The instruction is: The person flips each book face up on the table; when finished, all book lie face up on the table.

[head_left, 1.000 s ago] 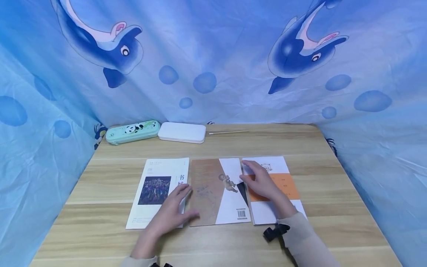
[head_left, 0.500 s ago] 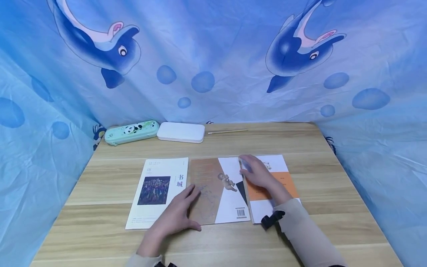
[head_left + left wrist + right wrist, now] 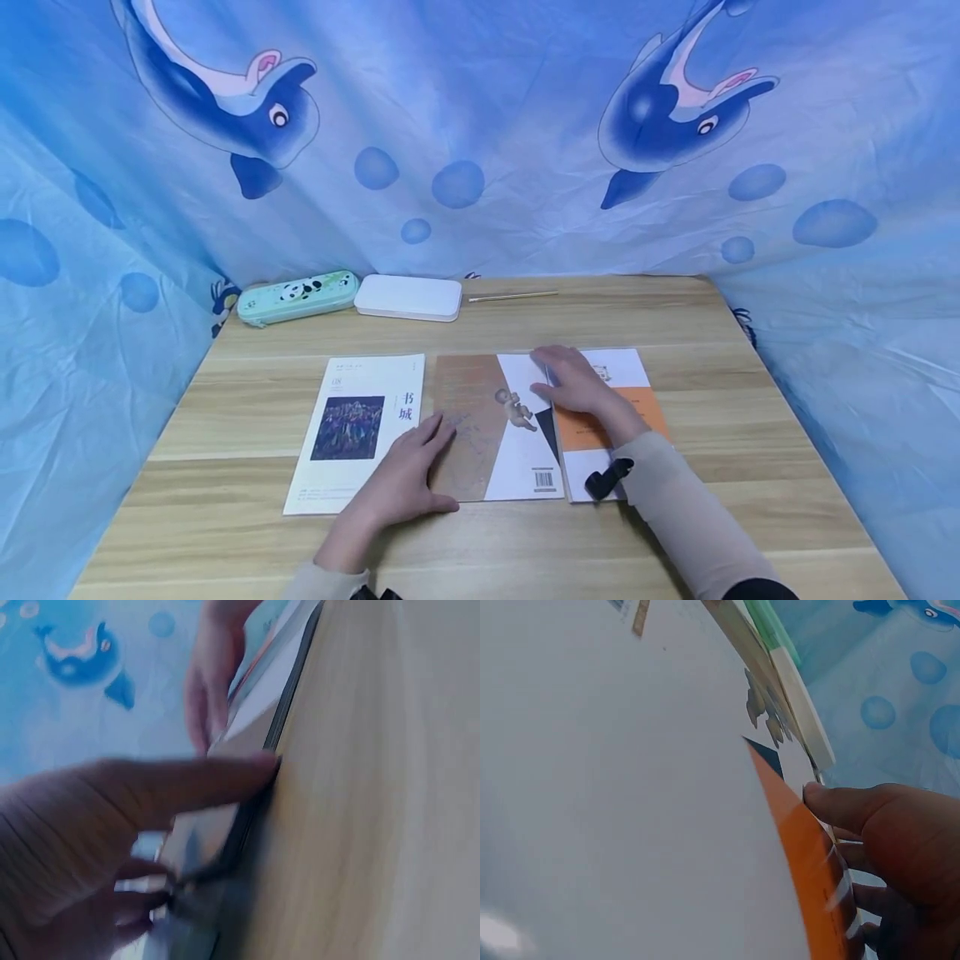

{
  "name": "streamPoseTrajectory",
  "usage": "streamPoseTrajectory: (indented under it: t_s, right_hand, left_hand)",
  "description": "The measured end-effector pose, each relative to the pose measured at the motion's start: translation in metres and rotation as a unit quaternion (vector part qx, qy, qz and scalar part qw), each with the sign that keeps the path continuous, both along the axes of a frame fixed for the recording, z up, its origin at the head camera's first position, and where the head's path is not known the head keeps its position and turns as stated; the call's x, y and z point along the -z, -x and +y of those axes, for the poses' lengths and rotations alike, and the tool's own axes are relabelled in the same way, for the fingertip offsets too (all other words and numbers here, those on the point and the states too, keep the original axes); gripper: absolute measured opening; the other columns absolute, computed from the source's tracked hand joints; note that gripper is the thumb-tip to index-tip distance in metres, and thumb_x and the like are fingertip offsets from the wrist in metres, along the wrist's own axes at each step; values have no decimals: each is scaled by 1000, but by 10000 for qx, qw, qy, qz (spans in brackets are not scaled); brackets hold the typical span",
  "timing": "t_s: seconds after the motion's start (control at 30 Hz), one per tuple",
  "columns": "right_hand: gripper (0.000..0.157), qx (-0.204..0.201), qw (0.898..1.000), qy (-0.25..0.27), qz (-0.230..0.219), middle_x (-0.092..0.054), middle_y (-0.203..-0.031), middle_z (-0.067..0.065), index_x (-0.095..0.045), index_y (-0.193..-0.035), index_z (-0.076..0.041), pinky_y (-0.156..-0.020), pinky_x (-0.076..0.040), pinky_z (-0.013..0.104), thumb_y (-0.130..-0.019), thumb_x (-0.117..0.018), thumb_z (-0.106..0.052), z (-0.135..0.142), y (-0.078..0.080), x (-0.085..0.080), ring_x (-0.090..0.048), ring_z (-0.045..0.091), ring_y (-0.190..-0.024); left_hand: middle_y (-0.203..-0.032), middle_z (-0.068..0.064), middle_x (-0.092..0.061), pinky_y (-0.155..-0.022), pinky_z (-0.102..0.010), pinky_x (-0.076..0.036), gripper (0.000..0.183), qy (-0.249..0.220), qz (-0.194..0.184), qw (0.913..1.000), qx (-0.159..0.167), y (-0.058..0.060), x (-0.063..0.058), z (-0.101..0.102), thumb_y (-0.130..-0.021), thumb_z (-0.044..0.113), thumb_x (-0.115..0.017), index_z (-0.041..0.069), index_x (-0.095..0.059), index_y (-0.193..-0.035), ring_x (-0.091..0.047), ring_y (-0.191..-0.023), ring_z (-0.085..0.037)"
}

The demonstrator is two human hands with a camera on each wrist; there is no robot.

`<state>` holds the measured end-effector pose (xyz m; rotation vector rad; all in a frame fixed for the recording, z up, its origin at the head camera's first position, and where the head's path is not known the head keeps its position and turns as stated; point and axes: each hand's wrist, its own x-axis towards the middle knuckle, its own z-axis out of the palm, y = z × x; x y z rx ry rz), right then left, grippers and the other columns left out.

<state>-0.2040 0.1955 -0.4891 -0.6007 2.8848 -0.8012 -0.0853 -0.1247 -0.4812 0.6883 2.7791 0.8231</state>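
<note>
The counter [image 3: 540, 546] has a pale wood-grain top with darker streaks. Flat on it, 3 in a row, lie a white book [image 3: 348, 429] with a dark picture, a brown-and-white book [image 3: 487, 442] just right of it, and an orange-and-white book [image 3: 583, 437] on the right. Near the far edge lie 3 more: a mint-green panda case [image 3: 298, 298], slightly angled, a white case [image 3: 408, 297] just beside it, and a thin stick [image 3: 513, 296] farther right.
</note>
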Motion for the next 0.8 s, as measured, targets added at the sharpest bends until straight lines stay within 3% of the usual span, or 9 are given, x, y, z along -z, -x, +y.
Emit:
streamPoseTrajectory:
  t_s: [0.27,0.4,0.53,0.67,0.8]
  right_hand:
    - [61,-109,9998,-173,-20,-50,-150,16,-51,-147,-6,-122,-13,59,-95,-71,-32,-1,4,-3,-36,36,-145]
    - [55,-21,9998,215,-17,-54,-146,18,-54,-144,-4,-121,-19,60,-96,-69,-24,-1,5,-4,-41,38,-141]
    - [43,-27,9977,683,38,-58,-138,21,-57,-139,0,-115,-33,59,-97,-63,-10,0,7,-3,-48,40,-134]
    - [38,47,9931,1163,-107,-59,-134,22,-59,-135,2,-109,-43,55,-97,-53,2,1,10,-2,-52,40,-129]
    - [37,123,9862,1633,-251,-58,-133,21,-61,-134,1,-108,-44,55,-98,-54,4,7,14,-2,-53,39,-127]
  left_hand:
    - [-157,-27,-34,-113,-56,-37,109,14,193,9996,-187,-2,0,6,-60,39,-97,-2,-47,-148,-41,-138,-48]
    - [-157,-23,-37,-116,-55,-33,108,-11,379,9992,-102,-2,4,5,-60,42,-96,-1,-48,-147,-40,-141,-43]
    - [-156,-20,-40,-117,-54,-30,107,8,518,9987,-43,-1,5,5,-59,45,-95,-1,-51,-145,-40,-142,-39]
    - [-157,-23,-38,-118,-52,-31,108,-84,338,9994,-25,2,5,7,-59,42,-95,-4,-50,-145,-37,-143,-39]
    - [-159,-26,-32,-117,-50,-32,108,-186,37,9998,-42,5,6,7,-60,40,-95,-7,-48,-145,-33,-145,-42]
